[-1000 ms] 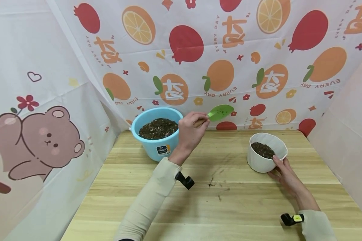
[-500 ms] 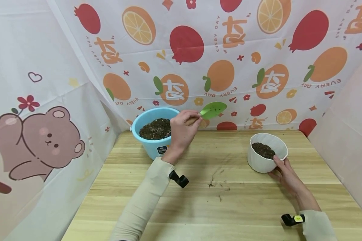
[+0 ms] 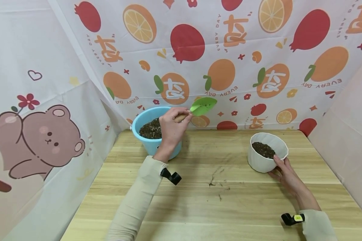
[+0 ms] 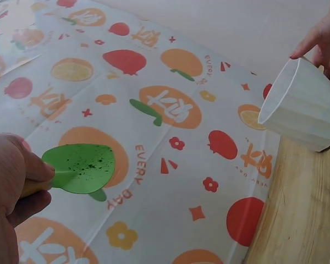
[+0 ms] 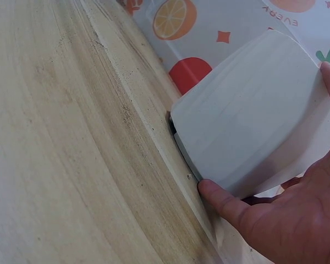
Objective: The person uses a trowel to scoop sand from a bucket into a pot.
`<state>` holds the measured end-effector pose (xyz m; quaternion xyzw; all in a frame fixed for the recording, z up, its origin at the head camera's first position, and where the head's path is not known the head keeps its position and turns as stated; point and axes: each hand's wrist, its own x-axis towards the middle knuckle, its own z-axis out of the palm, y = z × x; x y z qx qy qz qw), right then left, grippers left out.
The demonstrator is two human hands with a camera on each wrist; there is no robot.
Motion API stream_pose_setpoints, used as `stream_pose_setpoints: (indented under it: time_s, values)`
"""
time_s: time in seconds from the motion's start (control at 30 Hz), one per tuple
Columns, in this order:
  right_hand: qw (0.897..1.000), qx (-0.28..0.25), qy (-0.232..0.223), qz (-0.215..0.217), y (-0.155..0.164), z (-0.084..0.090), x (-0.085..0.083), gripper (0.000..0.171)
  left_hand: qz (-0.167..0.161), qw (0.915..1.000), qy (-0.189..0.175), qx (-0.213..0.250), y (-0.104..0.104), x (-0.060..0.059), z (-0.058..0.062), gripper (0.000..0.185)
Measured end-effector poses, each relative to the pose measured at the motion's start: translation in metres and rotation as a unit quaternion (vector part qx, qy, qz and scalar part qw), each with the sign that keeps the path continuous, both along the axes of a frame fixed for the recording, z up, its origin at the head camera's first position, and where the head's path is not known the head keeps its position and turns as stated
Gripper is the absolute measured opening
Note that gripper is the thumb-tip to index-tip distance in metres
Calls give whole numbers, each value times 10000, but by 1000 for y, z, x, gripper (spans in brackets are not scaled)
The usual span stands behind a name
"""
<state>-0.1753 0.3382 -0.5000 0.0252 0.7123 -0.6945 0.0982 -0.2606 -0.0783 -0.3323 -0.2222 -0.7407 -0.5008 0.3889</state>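
Left hand [image 3: 170,129] grip closed on green scoop [image 3: 203,106] (blade empty), right hand [image 3: 285,174] cupping white pot [image 3: 266,152]

Scoop [image 3: 203,106] looks like glossy green plastic; bucket [image 3: 138,122] smooth blue plastic. Pot [image 3: 260,161] matt white; tabletop [image 3: 229,207] grainy pale wood.

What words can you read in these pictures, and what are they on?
"EVERY DAY": on the fruit cloth, beside the oranges; it looks mirrored in the head view and reads properly in the left wrist view.
White sign on the orange circles: one stylised character, not readable.
Yellow tag on the wrist clip: too small to read.
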Motion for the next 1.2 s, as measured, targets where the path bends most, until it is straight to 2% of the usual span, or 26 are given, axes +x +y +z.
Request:
stream_pose_setpoints:
  time_s: [0.57,0.8,1.2]
  values:
    - [9999,-28,110,-43,0,-1,-1,75,330,9992,-47,201,-29,2,2,8]
    - [9999,97,47,24,0,0,0,75,514,9986,-34,121,-39,4,4,9]
    - [10000,6,97,-10,-1,-1,1,78,693,9974,-128,144,-60,6,-5,10]
